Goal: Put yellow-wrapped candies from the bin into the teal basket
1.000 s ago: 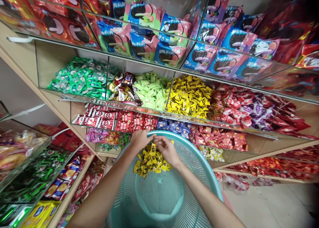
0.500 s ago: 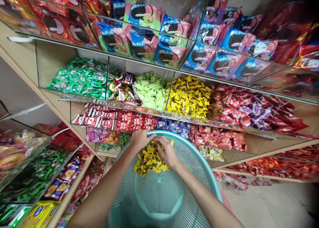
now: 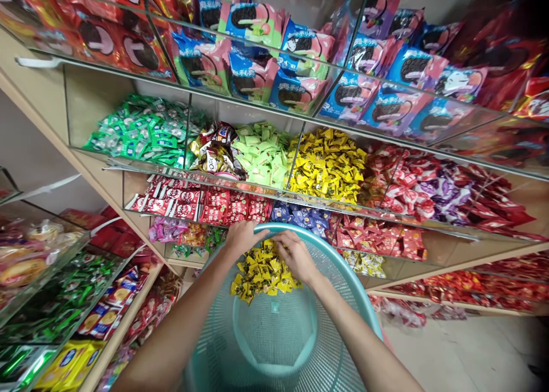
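My left hand (image 3: 241, 238) is closed over the far left rim of a teal mesh plastic basket (image 3: 369, 312). A heap of small yellow-wrapped candies (image 3: 263, 272) lies in the basket, against its far left side. Inside the far rim, my right hand (image 3: 297, 256) reaches over the right edge of that heap, its fingers bent and loosely apart. No candy shows in its grip, though the fingertips are partly hidden. Behind the basket, a shelf compartment holds more yellow candies (image 3: 328, 166).
Glass-fronted shelves rise beyond the basket, with green candies (image 3: 141, 132), pale green candies (image 3: 263, 155) and red wrapped candies (image 3: 409, 189). Blue and pink cookie packs (image 3: 300, 43) fill the upper shelf. Another shelf with yellow packs (image 3: 71, 364) stands at left; tiled floor (image 3: 476, 346) lies right.
My right hand has shifted slightly right, and more of the yellow candies show between the hands. The left hand stays on the rim. The view has moved a little.
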Demonstrator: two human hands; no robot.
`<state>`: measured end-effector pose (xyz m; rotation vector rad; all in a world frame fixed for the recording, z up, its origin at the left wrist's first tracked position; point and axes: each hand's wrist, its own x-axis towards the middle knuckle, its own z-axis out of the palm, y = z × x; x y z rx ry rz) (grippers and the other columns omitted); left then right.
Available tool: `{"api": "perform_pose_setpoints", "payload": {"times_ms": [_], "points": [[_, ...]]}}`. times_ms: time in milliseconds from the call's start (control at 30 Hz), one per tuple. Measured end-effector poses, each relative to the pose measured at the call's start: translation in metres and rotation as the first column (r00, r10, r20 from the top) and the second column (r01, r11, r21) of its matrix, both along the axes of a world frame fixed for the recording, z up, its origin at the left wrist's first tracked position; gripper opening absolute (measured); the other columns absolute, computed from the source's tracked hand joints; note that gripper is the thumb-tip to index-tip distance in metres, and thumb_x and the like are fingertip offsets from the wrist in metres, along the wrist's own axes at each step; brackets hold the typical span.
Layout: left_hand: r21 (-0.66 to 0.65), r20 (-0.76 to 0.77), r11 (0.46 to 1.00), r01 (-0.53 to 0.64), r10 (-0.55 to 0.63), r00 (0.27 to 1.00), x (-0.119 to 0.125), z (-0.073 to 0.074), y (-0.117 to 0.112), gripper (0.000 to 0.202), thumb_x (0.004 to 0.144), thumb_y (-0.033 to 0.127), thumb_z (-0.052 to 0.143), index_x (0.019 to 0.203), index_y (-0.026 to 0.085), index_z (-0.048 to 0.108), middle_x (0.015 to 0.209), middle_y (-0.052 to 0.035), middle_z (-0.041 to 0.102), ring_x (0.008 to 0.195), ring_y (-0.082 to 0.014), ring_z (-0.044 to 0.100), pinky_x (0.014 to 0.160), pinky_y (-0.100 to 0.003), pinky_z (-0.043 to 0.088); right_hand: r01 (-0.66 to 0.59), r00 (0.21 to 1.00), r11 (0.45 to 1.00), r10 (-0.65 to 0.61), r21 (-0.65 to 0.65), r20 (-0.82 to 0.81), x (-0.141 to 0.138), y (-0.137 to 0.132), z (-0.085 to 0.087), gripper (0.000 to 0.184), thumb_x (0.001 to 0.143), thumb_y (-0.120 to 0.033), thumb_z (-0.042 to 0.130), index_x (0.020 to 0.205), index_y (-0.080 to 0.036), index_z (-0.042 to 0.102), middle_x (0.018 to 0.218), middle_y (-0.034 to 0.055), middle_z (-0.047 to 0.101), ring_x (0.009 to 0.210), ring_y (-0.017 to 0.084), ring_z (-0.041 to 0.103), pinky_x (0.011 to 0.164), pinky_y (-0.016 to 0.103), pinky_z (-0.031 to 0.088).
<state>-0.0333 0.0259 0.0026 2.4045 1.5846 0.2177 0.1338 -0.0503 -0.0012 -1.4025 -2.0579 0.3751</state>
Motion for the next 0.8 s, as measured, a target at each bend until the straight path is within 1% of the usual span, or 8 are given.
{"api": "perform_pose_setpoints", "payload": {"times_ms": [100,200,333,467,567,633,700,800], "points": [[0.015,-0.014,1.0,0.014,-0.013,1.0,-0.002,0.0,0.003,0.059,0.079,0.066,0.031,0.088,0.02,0.065,0.082,-0.0086,0.067,0.079,-0.022,0.062,0.07,-0.029,0.044,0.029,0.999,1.0,-0.029,0.001,-0.04,0.009,0.001,0.003,0.025,0.087,-0.016,0.04,0.102,-0.021,0.06,0.096,0.0061,0.059,0.09,0.018,0.052,0.082,0.034,0.042],[0.01,-0.018,1.0,0.017,-0.017,1.0,-0.003,-0.001,0.005,0.057,0.078,0.066,0.033,0.089,0.02,0.066,0.085,-0.0089,0.067,0.083,-0.0228,0.061,0.072,-0.03,0.044,0.03,0.999,1.0,-0.03,0.001,-0.025,0.009,0.0,0.003,0.024,0.087,-0.016,0.04,0.1,-0.02,0.06,0.096,0.006,0.059,0.09,0.018,0.052,0.082,0.033,0.042],[0.013,-0.018,1.0,0.008,-0.007,1.0,-0.003,-0.003,0.005,0.062,0.078,0.069,0.029,0.092,0.02,0.065,0.088,-0.0099,0.068,0.084,-0.0231,0.061,0.073,-0.03,0.044,-0.085,0.988,0.996,0.087,-0.02,0.127,-0.01,-0.008,0.0,0.023,0.088,-0.017,0.04,0.101,-0.02,0.059,0.096,0.0057,0.059,0.091,0.018,0.05,0.084,0.034,0.039],[0.063,-0.023,0.998,0.009,-0.008,1.0,-0.003,-0.006,0.004,0.067,0.079,0.069,0.024,0.09,0.018,0.066,0.084,-0.0109,0.068,0.082,-0.0251,0.062,0.069,-0.032,0.044,-0.256,0.894,0.962,0.271,-0.09,0.357,-0.039,-0.023,-0.007,0.017,0.085,-0.025,0.05,0.096,-0.02,0.061,0.098,0.0066,0.059,0.094,0.02,0.048,0.082,0.036,0.038],[0.074,-0.019,0.997,0.012,-0.011,1.0,-0.003,-0.007,0.004,0.067,0.079,0.069,0.023,0.089,0.018,0.066,0.082,-0.0108,0.068,0.08,-0.0251,0.062,0.068,-0.032,0.044,-0.32,0.798,0.941,0.332,-0.113,0.503,-0.056,-0.034,-0.02,0.023,0.076,-0.032,0.062,0.093,-0.017,0.062,0.115,0.0111,0.054,0.11,0.026,0.041,0.093,0.044,0.033],[0.072,-0.017,0.997,0.014,-0.013,1.0,-0.003,-0.007,0.004,0.067,0.08,0.068,0.023,0.09,0.018,0.066,0.083,-0.0108,0.068,0.08,-0.0251,0.062,0.068,-0.032,0.044,-0.283,0.758,0.953,0.288,-0.103,0.586,-0.063,-0.038,-0.031,0.02,0.075,-0.028,0.063,0.091,-0.015,0.063,0.124,0.0133,0.048,0.118,0.029,0.035,0.098,0.048,0.029],[0.062,-0.015,0.998,0.017,-0.016,1.0,-0.003,-0.007,0.004,0.067,0.08,0.068,0.023,0.092,0.018,0.066,0.083,-0.0108,0.068,0.08,-0.0251,0.062,0.069,-0.032,0.044,-0.249,0.731,0.965,0.244,-0.084,0.637,-0.067,-0.04,-0.04,0.013,0.079,-0.017,0.057,0.089,-0.013,0.064,0.126,0.0137,0.047,0.12,0.028,0.034,0.099,0.047,0.028],[0.052,-0.012,0.999,0.016,-0.015,1.0,-0.003,-0.006,0.004,0.067,0.08,0.068,0.024,0.092,0.017,0.065,0.083,-0.0106,0.067,0.08,-0.0249,0.062,0.068,-0.031,0.044,-0.244,0.736,0.967,0.235,-0.075,0.635,-0.066,-0.039,-0.042,0.017,0.082,-0.008,0.049,0.089,-0.012,0.063,0.123,0.0147,0.049,0.12,0.026,0.035,0.099,0.047,0.028]]}}
